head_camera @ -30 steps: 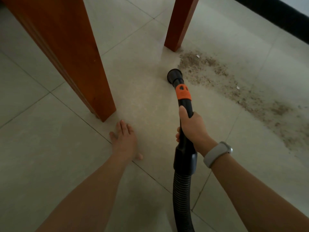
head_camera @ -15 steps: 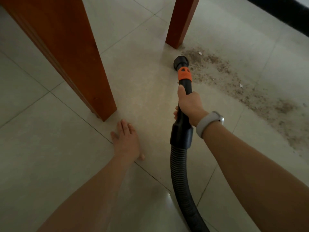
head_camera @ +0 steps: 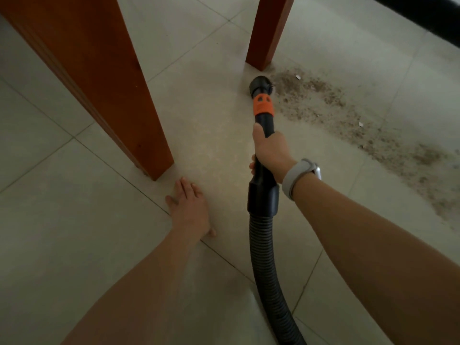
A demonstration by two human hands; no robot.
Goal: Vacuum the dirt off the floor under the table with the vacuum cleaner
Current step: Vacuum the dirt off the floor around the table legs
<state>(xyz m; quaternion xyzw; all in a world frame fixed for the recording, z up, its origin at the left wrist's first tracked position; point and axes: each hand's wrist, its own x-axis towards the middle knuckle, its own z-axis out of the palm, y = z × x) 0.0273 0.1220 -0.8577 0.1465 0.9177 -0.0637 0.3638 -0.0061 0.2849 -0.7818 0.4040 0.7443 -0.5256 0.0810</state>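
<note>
From my head camera I see my right hand wrapped around the black rigid wand of the vacuum cleaner, thumb lying along the top, fingers curled underneath, just behind the orange collar. My left hand lies flat on the floor, fingers straight and spread a little, propping me up beside the near table leg. Ahead of my right hand the round nozzle sits at the near edge of the dirt, close to the foot of the far table leg; I cannot tell whether its rim is fully touching the tile. The dirt runs in a long brownish band away to the right of my right hand, with a few pale flecks in it, so most of it looks to me not yet picked up. The wand should feel light and stiff, easy to steer one-handed, and where I hold it seems the sensible place: on the hard tube, ahead of the thick black cuff. Behind the cuff the ribbed hose trails back beneath my right forearm; it is soft and bendy, likely to tug or twist the nozzle if it drags, and no good for gripping. The dirt looks dry, loose and fine, so I judge it will lift easily. No bin or other container shows in this view; the cleaner's body is out of sight. A pale watch sits on my right wrist.
</note>
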